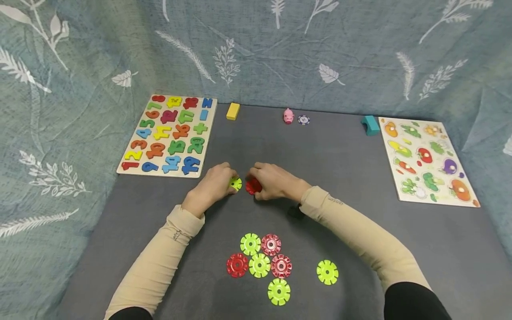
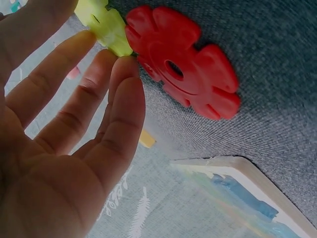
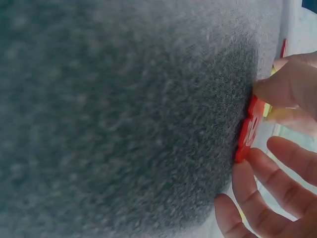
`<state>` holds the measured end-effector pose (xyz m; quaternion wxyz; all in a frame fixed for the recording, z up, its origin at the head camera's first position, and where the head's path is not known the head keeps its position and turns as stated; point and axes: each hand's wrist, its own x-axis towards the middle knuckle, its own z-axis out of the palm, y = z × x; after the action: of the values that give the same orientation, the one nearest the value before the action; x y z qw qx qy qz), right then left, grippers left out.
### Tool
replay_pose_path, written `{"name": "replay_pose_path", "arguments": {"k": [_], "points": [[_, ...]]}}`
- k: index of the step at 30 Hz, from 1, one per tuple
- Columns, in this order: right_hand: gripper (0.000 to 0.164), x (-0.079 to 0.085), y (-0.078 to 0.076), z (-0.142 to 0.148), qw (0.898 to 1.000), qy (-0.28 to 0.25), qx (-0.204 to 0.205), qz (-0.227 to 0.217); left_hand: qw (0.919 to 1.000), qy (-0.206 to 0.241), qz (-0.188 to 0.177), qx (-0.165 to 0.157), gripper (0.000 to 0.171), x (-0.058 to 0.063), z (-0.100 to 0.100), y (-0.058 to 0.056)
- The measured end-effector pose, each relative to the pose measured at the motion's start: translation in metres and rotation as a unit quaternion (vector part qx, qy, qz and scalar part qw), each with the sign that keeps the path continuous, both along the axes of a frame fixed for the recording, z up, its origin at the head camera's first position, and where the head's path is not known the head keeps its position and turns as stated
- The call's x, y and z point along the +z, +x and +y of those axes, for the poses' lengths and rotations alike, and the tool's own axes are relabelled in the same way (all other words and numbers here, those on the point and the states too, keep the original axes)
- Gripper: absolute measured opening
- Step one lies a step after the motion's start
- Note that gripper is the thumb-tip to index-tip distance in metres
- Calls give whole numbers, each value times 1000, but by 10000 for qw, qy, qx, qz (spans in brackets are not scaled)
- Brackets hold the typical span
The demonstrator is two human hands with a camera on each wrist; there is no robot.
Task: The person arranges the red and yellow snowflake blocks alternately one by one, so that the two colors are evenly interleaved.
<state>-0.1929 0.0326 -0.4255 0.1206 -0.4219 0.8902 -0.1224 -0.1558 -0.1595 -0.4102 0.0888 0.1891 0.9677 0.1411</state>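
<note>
My left hand (image 1: 213, 184) pinches a yellow-green notched plastic disc (image 1: 237, 184) near the middle of the table. In the left wrist view, a red notched disc (image 2: 173, 67) with a slot in its centre lies against that disc, beside the fingertips; in the head view the hand hides it. My right hand (image 1: 277, 181) grips another red notched disc (image 1: 252, 186) between thumb and fingertips. A small gap parts it from the yellow-green one in the head view. Closer to me lies a loose group of red discs (image 1: 237, 265) and yellow-green discs (image 1: 259, 265).
A number puzzle board (image 1: 164, 174) is at the left, a vegetable puzzle board (image 1: 436, 202) at the right. Along the back are a yellow block (image 1: 233, 111), a pink pig figure (image 1: 288, 116), a poker chip (image 1: 303, 120) and a teal arch block (image 1: 370, 126). One yellow-green disc (image 1: 327, 272) lies apart.
</note>
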Motion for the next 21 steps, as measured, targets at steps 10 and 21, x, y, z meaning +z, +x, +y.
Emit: {"name": "replay_pose_path", "arguments": {"k": [10,21], "points": [[48,2,-2,-6,9997,-132,1,-180,9995,-17,208,-243,33,-2,-3,-1],[43,-4,-4,-3,9979,-505,130,-374,9994,-140,147,-290,33,0,-2,-1]]}}
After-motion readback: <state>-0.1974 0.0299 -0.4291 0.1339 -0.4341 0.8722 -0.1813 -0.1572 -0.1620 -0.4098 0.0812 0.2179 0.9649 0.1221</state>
